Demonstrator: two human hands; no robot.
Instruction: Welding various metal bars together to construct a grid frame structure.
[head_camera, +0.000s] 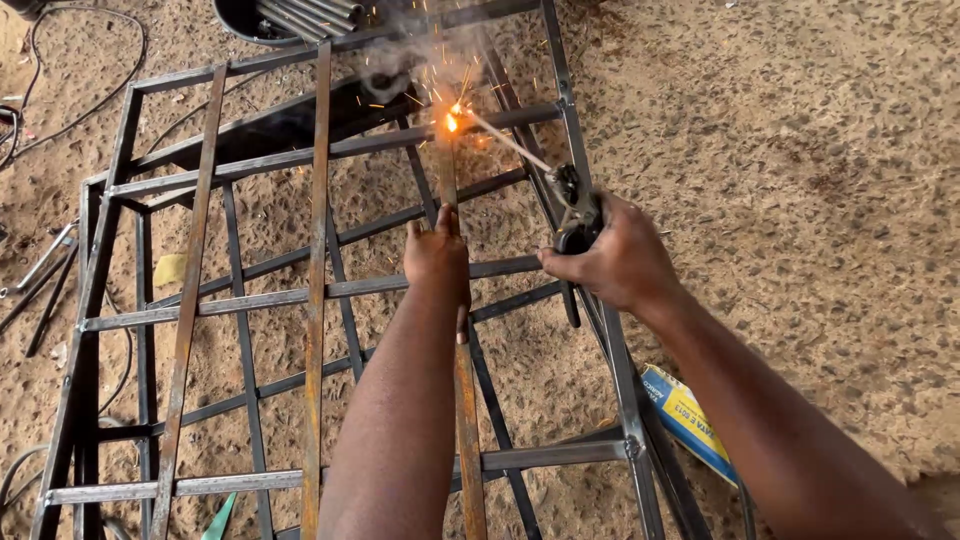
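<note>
Head view, right hand (622, 262) grip (closed) on electrode holder (575, 212)

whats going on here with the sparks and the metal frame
A person is welding on a metal grid frame that lies over sandy ground. The left hand presses down on a rusty flat bar laid across the frame. The right hand grips an electrode holder, whose welding rod reaches to the far end of that bar, where a bright arc throws sparks and smoke. Two more rusty bars lie across the frame to the left, and a yellow and blue box sits on the ground.
</note>
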